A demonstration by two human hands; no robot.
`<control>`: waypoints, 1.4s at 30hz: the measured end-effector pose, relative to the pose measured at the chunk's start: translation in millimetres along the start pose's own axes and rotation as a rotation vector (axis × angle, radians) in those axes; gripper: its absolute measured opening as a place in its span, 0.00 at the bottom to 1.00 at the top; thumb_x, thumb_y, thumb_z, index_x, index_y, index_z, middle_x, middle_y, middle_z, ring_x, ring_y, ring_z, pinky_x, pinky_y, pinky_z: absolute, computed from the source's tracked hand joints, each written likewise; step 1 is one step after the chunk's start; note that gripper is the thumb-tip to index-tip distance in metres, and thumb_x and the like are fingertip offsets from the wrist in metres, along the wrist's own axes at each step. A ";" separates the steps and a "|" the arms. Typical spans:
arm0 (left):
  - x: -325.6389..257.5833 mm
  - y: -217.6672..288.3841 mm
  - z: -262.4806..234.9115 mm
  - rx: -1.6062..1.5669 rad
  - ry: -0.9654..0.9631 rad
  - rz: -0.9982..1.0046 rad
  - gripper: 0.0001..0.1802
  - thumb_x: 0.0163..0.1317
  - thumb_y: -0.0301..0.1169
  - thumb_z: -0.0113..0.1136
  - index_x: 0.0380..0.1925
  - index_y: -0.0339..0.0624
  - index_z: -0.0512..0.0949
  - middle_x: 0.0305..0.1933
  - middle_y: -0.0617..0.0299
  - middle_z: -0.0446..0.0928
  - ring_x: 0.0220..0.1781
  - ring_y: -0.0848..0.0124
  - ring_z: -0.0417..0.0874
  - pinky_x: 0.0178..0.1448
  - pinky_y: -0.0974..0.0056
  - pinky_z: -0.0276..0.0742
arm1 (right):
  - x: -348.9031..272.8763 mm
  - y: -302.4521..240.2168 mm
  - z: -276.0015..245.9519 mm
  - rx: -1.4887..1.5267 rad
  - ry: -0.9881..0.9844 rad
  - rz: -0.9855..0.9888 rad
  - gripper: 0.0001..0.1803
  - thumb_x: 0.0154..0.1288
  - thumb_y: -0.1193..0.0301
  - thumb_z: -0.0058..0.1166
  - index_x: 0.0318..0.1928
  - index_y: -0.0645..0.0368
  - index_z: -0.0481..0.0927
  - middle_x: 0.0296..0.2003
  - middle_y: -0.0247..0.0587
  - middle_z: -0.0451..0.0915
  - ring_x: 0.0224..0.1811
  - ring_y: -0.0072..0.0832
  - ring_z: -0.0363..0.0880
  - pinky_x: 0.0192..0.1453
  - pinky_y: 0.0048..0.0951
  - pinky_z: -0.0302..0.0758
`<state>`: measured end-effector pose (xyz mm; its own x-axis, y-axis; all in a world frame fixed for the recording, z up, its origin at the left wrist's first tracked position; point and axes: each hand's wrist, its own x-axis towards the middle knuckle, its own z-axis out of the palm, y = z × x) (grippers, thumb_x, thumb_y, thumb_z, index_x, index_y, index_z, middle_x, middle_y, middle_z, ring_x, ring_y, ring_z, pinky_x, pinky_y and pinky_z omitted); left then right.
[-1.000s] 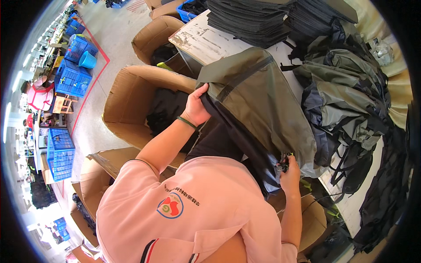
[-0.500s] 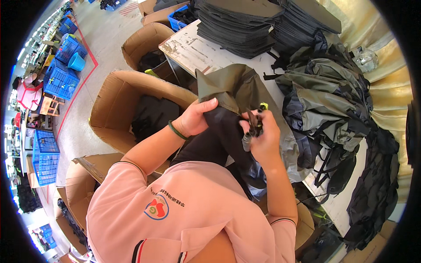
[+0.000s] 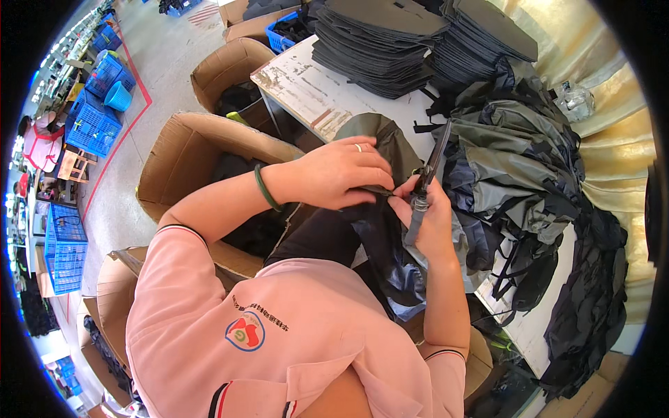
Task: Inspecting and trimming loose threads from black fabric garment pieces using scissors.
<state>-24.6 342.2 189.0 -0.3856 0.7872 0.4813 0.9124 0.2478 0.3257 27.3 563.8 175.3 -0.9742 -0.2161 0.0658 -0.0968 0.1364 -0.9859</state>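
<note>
My left hand (image 3: 341, 173) pinches the olive and dark fabric of a backpack (image 3: 380, 230) that lies folded against my chest at the table's edge. A ring is on one finger and a green bracelet (image 3: 265, 188) is on the wrist. My right hand (image 3: 425, 219) grips a pair of grey-handled scissors (image 3: 426, 180), blades pointing up and away, right beside the left fingertips on the fabric.
A white worktable (image 3: 313, 90) carries stacks of dark flat panels (image 3: 390, 42) and a heap of olive and navy backpacks (image 3: 523, 153). Open cardboard boxes (image 3: 195, 150) with dark bags stand to my left. Blue crates (image 3: 94, 122) sit on the floor further left.
The backpack was spread open a second ago; now it is bunched up. Both hands have come together at its top edge, the right one holding the scissors upright.
</note>
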 end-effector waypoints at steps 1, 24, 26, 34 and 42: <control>1.7 -4.5 1.3 -0.172 -0.091 -0.121 0.20 0.53 0.34 0.66 0.48 0.47 0.78 0.51 0.57 0.77 0.54 0.62 0.77 0.62 0.56 0.67 | -1.4 -1.0 -2.1 0.015 -0.005 -0.005 0.12 0.56 0.81 0.62 0.36 0.61 0.71 0.30 0.30 0.75 0.31 0.17 0.72 0.38 0.19 0.70; 14.0 -23.4 25.7 -1.344 -0.142 -0.769 0.11 0.58 0.23 0.62 0.42 0.35 0.81 0.38 0.65 0.82 0.39 0.81 0.79 0.48 0.75 0.73 | -31.5 -12.8 -59.6 -1.275 0.060 -0.316 0.25 0.29 0.70 0.71 0.32 0.57 0.71 0.28 0.41 0.75 0.32 0.40 0.74 0.36 0.38 0.66; 13.9 -22.9 25.2 -1.359 -0.143 -0.746 0.11 0.58 0.23 0.62 0.42 0.35 0.81 0.38 0.65 0.82 0.39 0.81 0.79 0.47 0.75 0.73 | -31.6 -12.1 -58.8 -1.264 0.063 -0.300 0.25 0.29 0.70 0.71 0.32 0.57 0.71 0.27 0.41 0.75 0.32 0.40 0.75 0.36 0.38 0.66; 12.7 -21.1 22.7 -1.353 -0.169 -0.762 0.12 0.57 0.23 0.63 0.43 0.35 0.81 0.38 0.64 0.82 0.39 0.80 0.79 0.48 0.74 0.73 | -35.4 -4.6 -62.3 -1.232 0.027 -0.285 0.18 0.39 0.69 0.71 0.28 0.56 0.73 0.21 0.40 0.76 0.25 0.41 0.77 0.30 0.38 0.69; 11.9 -23.6 17.0 -1.356 -0.214 -0.784 0.13 0.62 0.22 0.55 0.46 0.33 0.80 0.43 0.62 0.82 0.44 0.78 0.79 0.53 0.73 0.72 | -48.0 1.7 -60.0 -0.973 0.054 -0.007 0.20 0.38 0.72 0.69 0.34 0.59 0.74 0.23 0.41 0.77 0.27 0.44 0.75 0.31 0.39 0.70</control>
<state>-48.4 355.3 173.2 -0.5504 0.8025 -0.2305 -0.3374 0.0387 0.9406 61.6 632.4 179.6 -0.9785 -0.1788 0.1023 -0.2056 0.8795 -0.4292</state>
